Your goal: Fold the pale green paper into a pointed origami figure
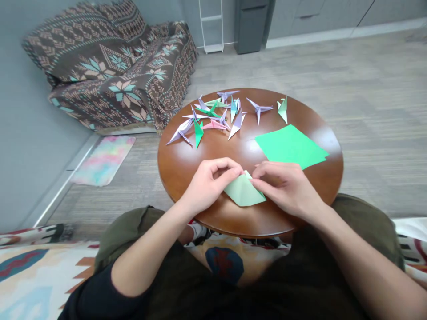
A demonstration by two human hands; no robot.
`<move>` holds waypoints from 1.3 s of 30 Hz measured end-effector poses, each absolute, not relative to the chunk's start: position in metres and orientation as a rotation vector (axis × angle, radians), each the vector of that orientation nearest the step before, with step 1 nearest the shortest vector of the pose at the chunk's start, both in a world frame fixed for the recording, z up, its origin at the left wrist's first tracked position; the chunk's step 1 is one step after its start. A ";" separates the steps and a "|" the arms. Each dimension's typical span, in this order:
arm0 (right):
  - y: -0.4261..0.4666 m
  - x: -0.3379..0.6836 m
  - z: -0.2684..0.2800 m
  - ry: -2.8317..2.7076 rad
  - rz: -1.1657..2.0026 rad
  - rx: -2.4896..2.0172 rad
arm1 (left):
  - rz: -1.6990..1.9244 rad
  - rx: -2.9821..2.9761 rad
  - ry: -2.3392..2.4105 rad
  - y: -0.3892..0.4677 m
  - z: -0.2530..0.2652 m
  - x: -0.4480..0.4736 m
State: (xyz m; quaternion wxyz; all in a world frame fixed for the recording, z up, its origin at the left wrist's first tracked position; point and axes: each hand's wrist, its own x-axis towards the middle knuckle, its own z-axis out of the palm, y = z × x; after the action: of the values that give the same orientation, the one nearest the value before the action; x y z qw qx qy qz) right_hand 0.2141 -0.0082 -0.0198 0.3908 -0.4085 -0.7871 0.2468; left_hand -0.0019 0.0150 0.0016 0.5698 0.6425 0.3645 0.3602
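Note:
A pale green folded sheet of origami paper (pixel 245 192) rests near the front of the round brown table (pixel 187 166). My left hand (pixel 213 180) pinches its upper left edge between thumb and fingers. On the other side, my right hand (pixel 283 182) has thumb and fingertips closed on the paper's upper right edge. The paper's top corner shows between the two hands. Just beyond my right hand lies a stack of bright green paper sheets (pixel 292 144).
Several folded paper cranes (pixel 213 111) in purple, green and pink cluster at the table's far left. A purple crane (pixel 259 109) and a green crane (pixel 283 110) lie farther right. A patterned sofa (pixel 126 84) stands beyond, with a pastel mat (pixel 105 160) on the floor.

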 end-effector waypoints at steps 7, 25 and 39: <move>-0.007 0.214 -0.019 -2.027 0.555 -1.000 | 0.825 1.467 0.901 0.018 0.000 -0.005; -0.010 0.211 -0.017 -1.976 0.708 -1.057 | 0.842 1.466 0.839 0.019 -0.003 -0.003; -0.010 0.211 -0.016 -1.972 0.724 -1.030 | 0.822 1.521 0.912 0.018 -0.001 -0.002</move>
State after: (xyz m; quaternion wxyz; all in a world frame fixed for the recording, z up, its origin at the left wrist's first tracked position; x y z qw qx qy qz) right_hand 0.2107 -0.0102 -0.0156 0.3902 -0.4053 -0.7761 0.2848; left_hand -0.0015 0.0179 -0.0013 0.5593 0.6452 0.3867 0.3485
